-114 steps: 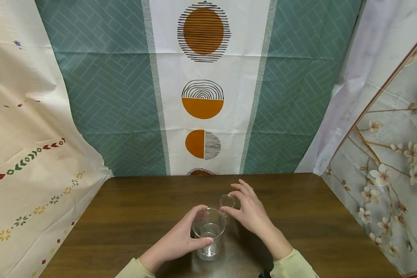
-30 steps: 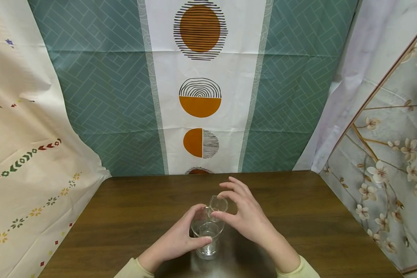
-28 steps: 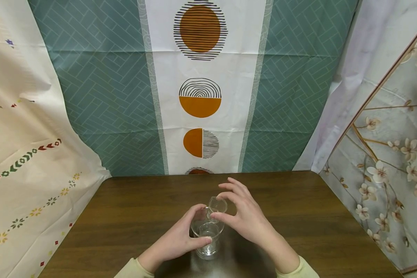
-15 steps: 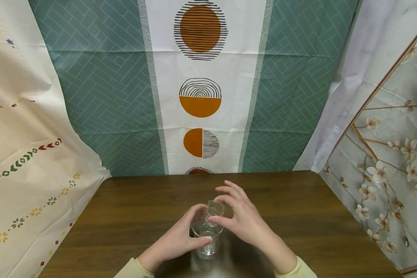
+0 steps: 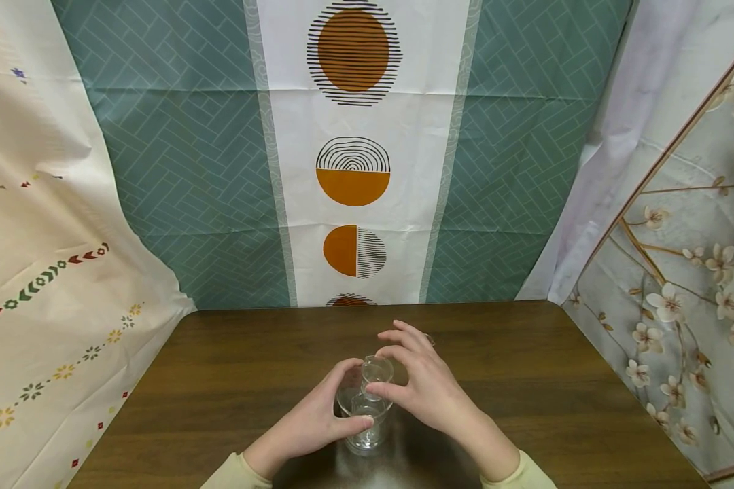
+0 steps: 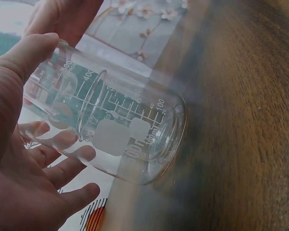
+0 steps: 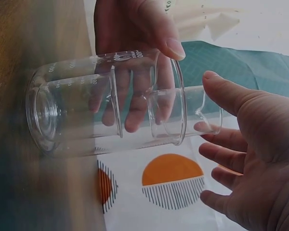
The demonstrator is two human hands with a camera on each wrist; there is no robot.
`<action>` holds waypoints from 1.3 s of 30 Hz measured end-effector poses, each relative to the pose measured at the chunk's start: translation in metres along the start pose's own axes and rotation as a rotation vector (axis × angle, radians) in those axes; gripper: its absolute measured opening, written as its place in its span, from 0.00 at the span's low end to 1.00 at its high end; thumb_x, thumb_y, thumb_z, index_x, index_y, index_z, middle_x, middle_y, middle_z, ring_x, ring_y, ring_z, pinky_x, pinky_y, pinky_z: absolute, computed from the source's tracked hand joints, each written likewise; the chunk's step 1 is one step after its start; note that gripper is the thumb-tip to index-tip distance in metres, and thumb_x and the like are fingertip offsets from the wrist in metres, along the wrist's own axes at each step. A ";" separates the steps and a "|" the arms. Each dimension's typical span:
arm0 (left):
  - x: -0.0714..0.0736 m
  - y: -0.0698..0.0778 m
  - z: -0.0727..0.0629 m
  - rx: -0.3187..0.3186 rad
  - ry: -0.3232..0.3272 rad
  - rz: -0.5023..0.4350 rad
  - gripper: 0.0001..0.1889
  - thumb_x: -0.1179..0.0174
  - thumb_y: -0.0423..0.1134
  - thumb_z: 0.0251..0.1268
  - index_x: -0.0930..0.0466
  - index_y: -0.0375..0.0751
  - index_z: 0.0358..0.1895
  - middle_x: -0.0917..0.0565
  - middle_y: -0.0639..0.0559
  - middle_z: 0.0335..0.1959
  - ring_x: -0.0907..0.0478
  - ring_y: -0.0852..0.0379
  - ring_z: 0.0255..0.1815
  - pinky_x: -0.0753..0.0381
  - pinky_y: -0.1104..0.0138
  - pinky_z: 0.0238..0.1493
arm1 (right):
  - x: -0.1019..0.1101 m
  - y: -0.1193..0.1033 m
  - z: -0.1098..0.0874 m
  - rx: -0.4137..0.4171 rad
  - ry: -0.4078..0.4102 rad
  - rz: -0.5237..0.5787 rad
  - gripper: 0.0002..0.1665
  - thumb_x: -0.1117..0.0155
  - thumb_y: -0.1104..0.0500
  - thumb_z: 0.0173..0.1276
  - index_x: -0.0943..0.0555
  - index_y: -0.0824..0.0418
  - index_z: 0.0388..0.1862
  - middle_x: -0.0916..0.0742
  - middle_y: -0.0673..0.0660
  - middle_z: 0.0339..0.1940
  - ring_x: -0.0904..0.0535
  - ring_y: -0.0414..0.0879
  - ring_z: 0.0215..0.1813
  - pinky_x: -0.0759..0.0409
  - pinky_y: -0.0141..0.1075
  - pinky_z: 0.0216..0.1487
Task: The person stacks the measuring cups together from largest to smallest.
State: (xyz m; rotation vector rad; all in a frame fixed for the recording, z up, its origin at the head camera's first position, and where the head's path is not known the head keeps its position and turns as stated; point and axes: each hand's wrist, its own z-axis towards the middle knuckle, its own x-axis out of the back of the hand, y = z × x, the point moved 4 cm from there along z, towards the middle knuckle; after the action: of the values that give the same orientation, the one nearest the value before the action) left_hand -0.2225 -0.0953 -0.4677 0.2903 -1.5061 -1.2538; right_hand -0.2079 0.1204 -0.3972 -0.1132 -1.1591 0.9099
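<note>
A large clear glass beaker (image 5: 367,445) with white markings stands upright on the table. My left hand (image 5: 315,422) holds it near the rim, thumb in front and fingers round the far side. Inside it sits a medium beaker (image 7: 84,108), its rim below the large one's. My right hand (image 5: 431,390) pinches a small beaker (image 5: 377,369) between thumb and index finger. In the right wrist view the small beaker's lower part is within the large beaker's mouth, its rim still sticking out. The small beaker's base appears apart from the medium beaker.
Brown wooden table (image 5: 251,367) surrounds the beakers. A small curved shiny edge (image 5: 429,338) shows behind my right hand, too little visible to name. A green and white patterned cloth (image 5: 355,122) hangs at the back, with printed cloths at both sides.
My right hand has brought the small beaker left over the large beaker and lowered it partly into the mouth. The left hand keeps its hold on the large beaker.
</note>
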 end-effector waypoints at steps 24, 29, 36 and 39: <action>0.000 0.002 0.000 -0.005 -0.014 -0.025 0.44 0.23 0.55 0.70 0.40 0.55 0.82 0.25 0.55 0.73 0.26 0.51 0.75 0.26 0.43 0.73 | 0.004 0.004 0.001 -0.038 0.001 0.048 0.24 0.12 0.43 0.64 0.10 0.51 0.54 0.19 0.46 0.75 0.42 0.48 0.89 0.27 0.61 0.76; 0.000 0.002 0.000 -0.009 -0.010 -0.023 0.44 0.23 0.54 0.70 0.39 0.53 0.82 0.25 0.54 0.73 0.26 0.50 0.74 0.25 0.43 0.73 | 0.004 0.004 0.001 -0.033 0.002 0.044 0.25 0.13 0.43 0.64 0.10 0.52 0.53 0.19 0.46 0.75 0.41 0.52 0.89 0.28 0.62 0.76; 0.000 0.001 0.000 -0.007 -0.011 -0.025 0.44 0.23 0.55 0.71 0.39 0.54 0.82 0.25 0.54 0.73 0.26 0.51 0.74 0.25 0.43 0.73 | 0.002 0.005 0.001 -0.038 -0.005 0.037 0.24 0.13 0.43 0.65 0.09 0.52 0.54 0.19 0.46 0.75 0.41 0.52 0.89 0.29 0.63 0.77; 0.000 0.001 0.000 -0.011 -0.006 -0.020 0.44 0.23 0.55 0.71 0.39 0.53 0.82 0.25 0.53 0.72 0.26 0.51 0.74 0.25 0.43 0.72 | 0.000 0.005 0.000 -0.032 -0.014 0.037 0.24 0.13 0.43 0.65 0.09 0.52 0.53 0.19 0.47 0.75 0.42 0.51 0.89 0.33 0.67 0.79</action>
State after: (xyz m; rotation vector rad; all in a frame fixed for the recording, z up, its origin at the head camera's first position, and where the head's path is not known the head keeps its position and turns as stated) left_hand -0.2221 -0.0945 -0.4666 0.2949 -1.5044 -1.2799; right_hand -0.2108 0.1235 -0.3996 -0.1550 -1.1883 0.9262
